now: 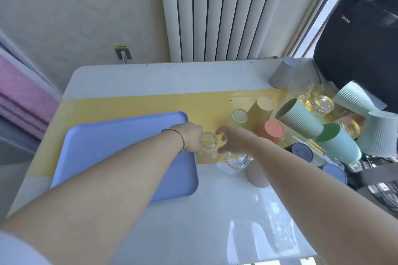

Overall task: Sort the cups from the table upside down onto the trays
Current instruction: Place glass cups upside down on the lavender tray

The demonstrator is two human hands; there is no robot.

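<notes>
Bare forearms, a bracelet [182, 138], a white sleeve [19, 249].
The left forearm [120, 170] and right forearm [301, 180] are uncovered along all their visible length. The thin bracelet, a dark cord beside a fine gold-coloured strand, rings the wrist behind the left grip [192, 137]. The plain sleeve shows at 7 o'clock of the view.

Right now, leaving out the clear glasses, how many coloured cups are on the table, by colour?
Mint ribbed cups: 3
Blue cups: 3
Grey cup: 1
Mustard cup: 1
Pale green cup: 1
Coral cup: 1
Beige cup: 1
Total: 11 in view; the pile may hide more.
</notes>
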